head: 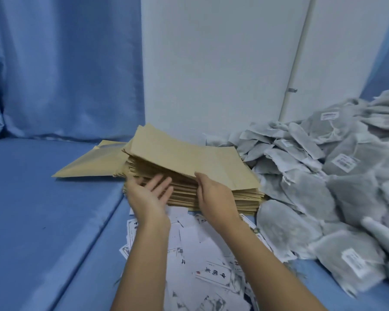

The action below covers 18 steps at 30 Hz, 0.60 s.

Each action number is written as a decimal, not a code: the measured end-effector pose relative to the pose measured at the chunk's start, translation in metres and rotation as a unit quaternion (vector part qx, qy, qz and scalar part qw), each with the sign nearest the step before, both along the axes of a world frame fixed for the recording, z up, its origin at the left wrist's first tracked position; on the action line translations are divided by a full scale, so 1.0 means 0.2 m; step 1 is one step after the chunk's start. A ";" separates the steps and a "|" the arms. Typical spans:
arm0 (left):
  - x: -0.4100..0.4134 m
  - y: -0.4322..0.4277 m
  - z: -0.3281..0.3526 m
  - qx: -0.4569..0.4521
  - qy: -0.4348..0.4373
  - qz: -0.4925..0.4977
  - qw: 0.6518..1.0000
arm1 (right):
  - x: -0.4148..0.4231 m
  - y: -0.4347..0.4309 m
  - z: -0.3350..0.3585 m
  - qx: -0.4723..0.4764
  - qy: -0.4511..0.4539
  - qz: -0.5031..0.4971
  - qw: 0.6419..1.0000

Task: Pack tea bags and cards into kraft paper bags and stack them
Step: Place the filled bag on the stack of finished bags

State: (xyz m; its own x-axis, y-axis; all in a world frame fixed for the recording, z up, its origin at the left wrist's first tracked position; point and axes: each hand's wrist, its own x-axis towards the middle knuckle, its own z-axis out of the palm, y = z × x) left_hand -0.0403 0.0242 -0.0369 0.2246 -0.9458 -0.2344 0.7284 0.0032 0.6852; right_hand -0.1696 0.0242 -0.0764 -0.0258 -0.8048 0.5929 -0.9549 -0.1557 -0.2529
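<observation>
A thick stack of kraft paper bags (211, 196) lies in the middle of the blue surface. Its top bag (184, 158) is lifted and bowed upward. My right hand (213, 196) pinches the near edge of that top bag, thumb on top. My left hand (149, 194) is palm up with fingers spread, touching the stack's front left edge. White printed cards (211, 274) lie scattered below the stack, under my forearms. A large heap of grey tea bags (323, 187) with white labels fills the right side.
Packed flat kraft bags (92, 162) lie to the left of the stack. Blue cloth (43, 221) covers the surface and hangs as a curtain behind. A white panel (211, 75) stands right behind the stack.
</observation>
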 end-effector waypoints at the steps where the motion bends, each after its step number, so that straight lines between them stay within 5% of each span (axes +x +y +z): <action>1: 0.02 0.01 0.03 -0.009 0.009 0.008 1.000 | -0.01 0.02 0.00 -0.018 -0.057 0.001 0.998; 4: 0.06 0.03 0.10 -0.038 -0.017 0.004 0.999 | -0.04 0.04 0.01 -0.093 -0.191 0.016 0.977; 9: 0.07 0.05 0.10 -0.035 -0.243 -0.033 0.969 | -0.10 0.07 -0.03 -0.099 -0.190 0.006 0.977; 13: 0.00 0.07 0.08 -0.122 -0.331 0.062 0.934 | -0.09 0.10 -0.06 -0.078 -0.237 0.034 0.968; 16: -0.05 0.09 0.09 -0.282 -0.388 0.112 0.870 | -0.06 0.14 -0.05 -0.065 -0.311 0.041 0.947; 18: -0.09 0.11 0.08 -0.378 -0.484 0.096 0.783 | -0.04 0.16 -0.02 -0.035 -0.383 0.055 0.921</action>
State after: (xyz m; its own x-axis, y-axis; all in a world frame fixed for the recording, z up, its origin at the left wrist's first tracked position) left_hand -0.0577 0.0453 -0.0211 0.1050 -0.6594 0.7445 -0.1951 0.7204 0.6656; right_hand -0.1776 0.0568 -0.0797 -0.3789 -0.7881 0.4851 -0.4776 -0.2825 -0.8319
